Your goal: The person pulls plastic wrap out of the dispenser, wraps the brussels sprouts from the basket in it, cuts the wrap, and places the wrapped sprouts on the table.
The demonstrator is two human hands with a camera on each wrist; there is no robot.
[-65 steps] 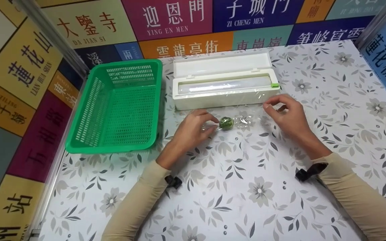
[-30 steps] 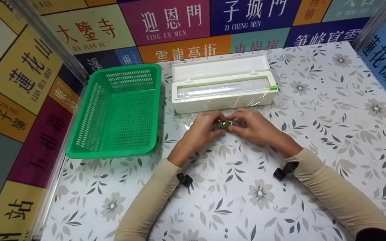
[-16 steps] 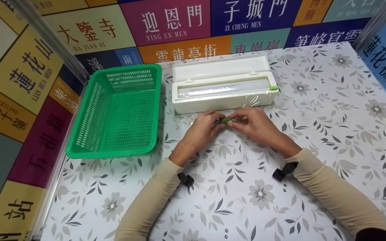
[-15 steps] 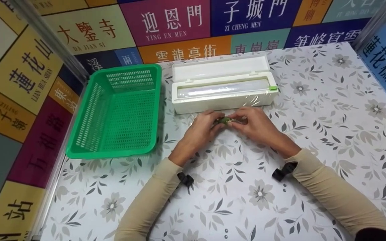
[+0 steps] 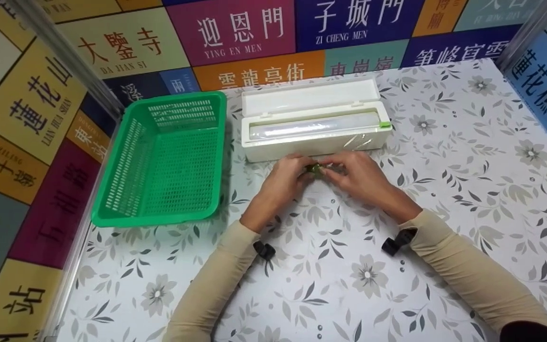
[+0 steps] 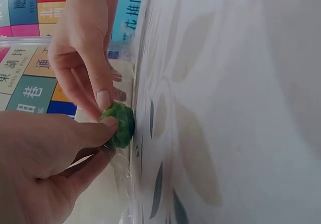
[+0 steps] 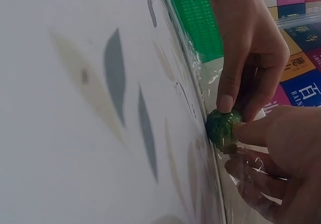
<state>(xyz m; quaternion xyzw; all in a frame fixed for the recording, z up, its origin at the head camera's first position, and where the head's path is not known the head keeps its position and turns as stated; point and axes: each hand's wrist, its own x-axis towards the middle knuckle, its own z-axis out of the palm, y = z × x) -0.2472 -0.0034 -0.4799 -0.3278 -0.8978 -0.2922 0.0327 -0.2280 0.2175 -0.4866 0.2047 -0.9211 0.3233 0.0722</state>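
Note:
A small green ball that looks like a Brussels sprout (image 5: 315,168), wrapped in clear cling film, sits between my two hands close over the table. My left hand (image 5: 280,183) pinches the sprout (image 6: 123,126) between thumb and fingers. From the other side, my right hand (image 5: 359,178) has its thumb tip against the sprout (image 7: 219,127) and its fingers curled behind. Loose cling film (image 6: 123,166) trails beside the sprout and drapes the right fingers in the right wrist view. Part of the sprout is hidden by the fingertips.
Just behind the hands stands a white cling film box (image 5: 318,149) with its lid raised and a film roll (image 5: 316,127) inside. A green plastic basket (image 5: 216,190) is to the left, and lettered panels (image 5: 240,28) border the floral-patterned table (image 5: 368,304).
My right hand came in from the right, off the film's far end, to meet the left at the sprout. Since then both hands have stayed close together, fingers shifting slightly around it.

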